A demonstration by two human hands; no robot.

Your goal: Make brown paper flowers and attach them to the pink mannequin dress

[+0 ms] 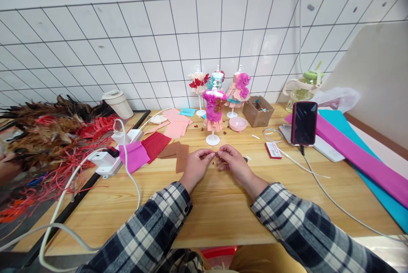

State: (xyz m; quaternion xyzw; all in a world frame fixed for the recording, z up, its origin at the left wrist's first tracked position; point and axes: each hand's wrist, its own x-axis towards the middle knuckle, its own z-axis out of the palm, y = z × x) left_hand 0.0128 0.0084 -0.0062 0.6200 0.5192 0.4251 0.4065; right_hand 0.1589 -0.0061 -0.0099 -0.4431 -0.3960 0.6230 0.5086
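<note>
Close together above the wooden table (153, 205), my left hand (198, 165) and my right hand (235, 166) pinch a small piece of brown paper (217, 155) between their fingertips. Much of that piece is hidden by the fingers. Just beyond it stands a miniature dress form (214, 109) in a magenta top with a brown flower and a peach skirt, on a round white base. Left of my left hand lie brown paper sheets (182, 158), then red sheets (155, 146) and a magenta sheet (134, 157). Small brown scraps are scattered near the form.
Several other dressed forms (239, 90) stand behind, near a pink bowl (238, 124) and a cardboard box (258, 111). A phone (304, 123) stands upright at right. White power strips (108, 162) and cables lie at left, beside feathers (63, 126) and another person's hand (8, 167).
</note>
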